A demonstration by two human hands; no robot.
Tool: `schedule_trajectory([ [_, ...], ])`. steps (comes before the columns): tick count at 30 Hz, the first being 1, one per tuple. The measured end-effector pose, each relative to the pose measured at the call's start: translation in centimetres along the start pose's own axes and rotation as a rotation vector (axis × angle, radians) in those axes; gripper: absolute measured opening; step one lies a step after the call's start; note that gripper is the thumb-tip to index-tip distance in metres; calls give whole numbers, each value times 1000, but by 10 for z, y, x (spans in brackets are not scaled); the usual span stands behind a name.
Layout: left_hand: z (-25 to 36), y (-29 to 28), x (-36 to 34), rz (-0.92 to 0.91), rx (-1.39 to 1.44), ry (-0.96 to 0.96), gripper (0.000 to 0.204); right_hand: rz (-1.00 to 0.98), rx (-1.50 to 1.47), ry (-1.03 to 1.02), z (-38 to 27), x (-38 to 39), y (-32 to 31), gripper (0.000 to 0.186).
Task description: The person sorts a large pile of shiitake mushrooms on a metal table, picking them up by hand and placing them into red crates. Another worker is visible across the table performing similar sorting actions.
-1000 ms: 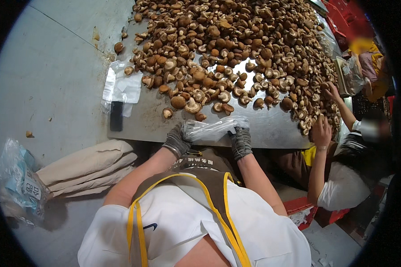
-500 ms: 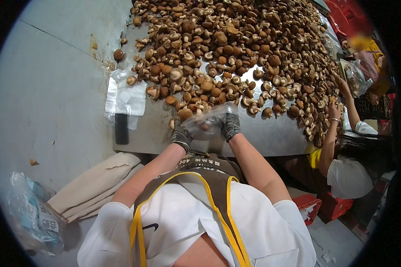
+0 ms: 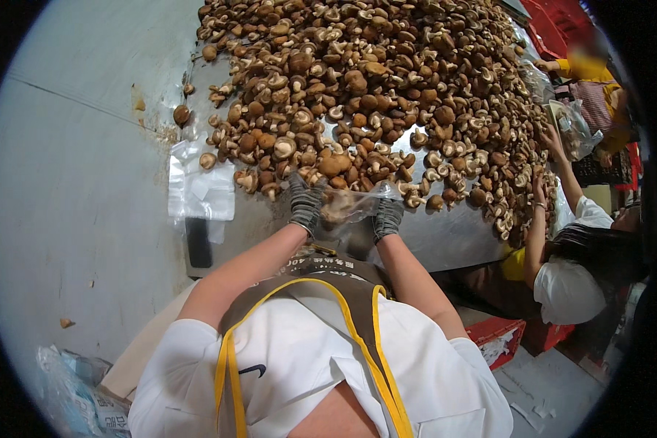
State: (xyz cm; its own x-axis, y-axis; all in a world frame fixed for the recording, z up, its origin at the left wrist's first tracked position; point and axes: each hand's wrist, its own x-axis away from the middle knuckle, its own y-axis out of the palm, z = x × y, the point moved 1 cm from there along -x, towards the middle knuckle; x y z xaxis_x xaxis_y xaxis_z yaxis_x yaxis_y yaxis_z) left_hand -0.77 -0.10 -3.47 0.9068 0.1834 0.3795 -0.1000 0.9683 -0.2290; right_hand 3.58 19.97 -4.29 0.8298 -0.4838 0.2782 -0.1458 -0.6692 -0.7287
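Observation:
A clear plastic bag (image 3: 358,203) is stretched between my hands at the near edge of the mushroom heap. My right hand (image 3: 388,215), in a grey striped glove, is closed on the bag's right side. My left hand (image 3: 306,206), gloved alike, is at the bag's left side with its fingers curled beside the nearest mushrooms; what they hold is hidden. Pale, blurred mushrooms (image 3: 336,212) show through the plastic near my left fingers. Brown-capped shiitake mushrooms (image 3: 387,80) cover much of the metal table (image 3: 452,237) ahead.
Flat clear bags (image 3: 201,182) lie left of the heap, next to a black phone-like slab (image 3: 198,242). At right a co-worker's arms (image 3: 539,219) reach to the heap; another person (image 3: 598,102) is beyond. Red crates (image 3: 498,339) stand below the table at right.
My left hand has moved up and slightly right, its fingers now further over the bag's left side. My right hand keeps the bag but sits slightly lower in view. The whole view has shifted slightly.

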Motion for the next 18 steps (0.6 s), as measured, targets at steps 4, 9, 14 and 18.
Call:
schedule_trajectory([
  [4,21,26,-25,-201,-462,52,79,-46,-103,-206,29,-25,2,30],
  [9,87,32,-31,-339,-739,155,69,-269,-181,-5,13,-56,-18,34],
  [14,105,66,-51,-433,-1066,220,76,-197,82,-246,61,-95,39,32],
  [18,115,85,-75,-651,-1085,249,80,-215,-173,-118,55,-109,33,30],
])
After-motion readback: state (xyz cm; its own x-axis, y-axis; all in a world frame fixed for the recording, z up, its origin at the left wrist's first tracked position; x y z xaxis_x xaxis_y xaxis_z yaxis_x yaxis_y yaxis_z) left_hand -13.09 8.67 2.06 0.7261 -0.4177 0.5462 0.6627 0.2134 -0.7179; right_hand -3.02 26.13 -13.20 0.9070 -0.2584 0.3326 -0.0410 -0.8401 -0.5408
